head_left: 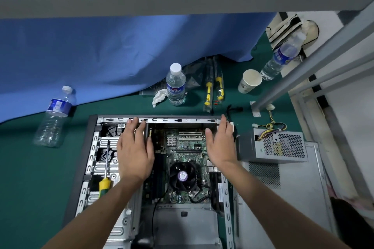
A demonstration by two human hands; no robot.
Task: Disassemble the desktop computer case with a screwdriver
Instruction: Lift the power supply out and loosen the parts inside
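The open computer case lies flat on the green table, its motherboard and black CPU fan exposed. A screwdriver with a yellow and green handle lies on the drive cage at the case's left side. My left hand reaches over the case with straight fingers, its fingertips at the far top rail. My right hand is also flat and open, fingers stretched to the far right corner of that rail. Neither hand holds anything.
The removed power supply with its cables sits on a grey side panel to the right. Three water bottles, a paper cup, packaged screwdrivers and a crumpled tissue stand behind. Blue cloth hangs at the back.
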